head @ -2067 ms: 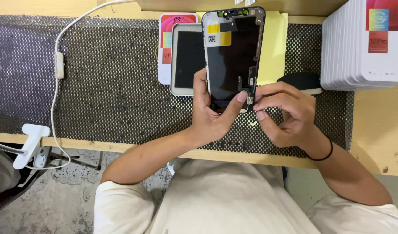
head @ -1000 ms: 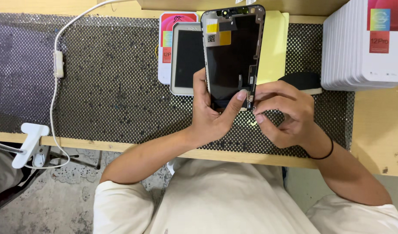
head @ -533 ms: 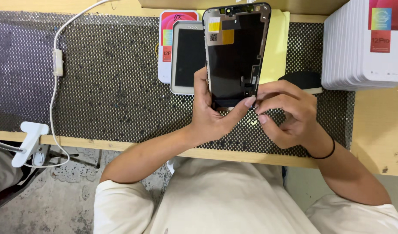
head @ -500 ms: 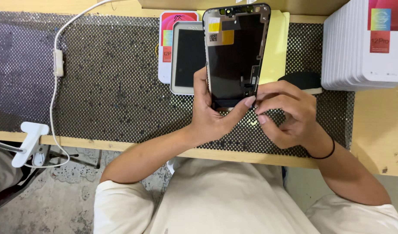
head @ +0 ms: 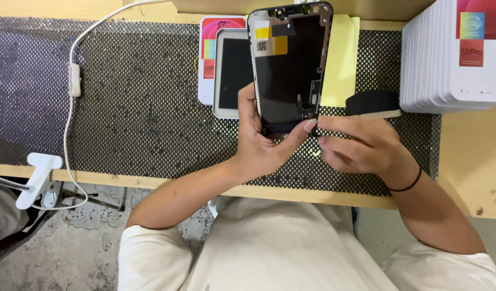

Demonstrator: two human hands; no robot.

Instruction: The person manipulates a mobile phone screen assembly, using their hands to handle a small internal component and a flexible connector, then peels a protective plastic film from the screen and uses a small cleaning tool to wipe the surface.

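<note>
My left hand (head: 267, 145) grips the lower end of a black phone screen panel (head: 287, 67), held upright with its back side toward me, yellow stickers near its top. My right hand (head: 361, 145) pinches at the panel's lower right corner, where a small flex cable hangs; the fingertips of both hands meet there. Whether the right hand holds a separate small part is hidden by the fingers.
A black perforated mat (head: 124, 102) covers the wooden bench (head: 469, 167). Behind the panel lie a white-framed phone (head: 231, 75), a red and white box (head: 210, 32) and a yellow sheet (head: 342, 59). A stack of white boxes (head: 453, 59), a black tape roll (head: 372, 102), a white cable (head: 72, 86) and a white clamp (head: 37, 178) stand around.
The panel has tilted slightly and shifted a little to the right. My right hand's fingers have kept working at its lower right corner. Both hands stay in place.
</note>
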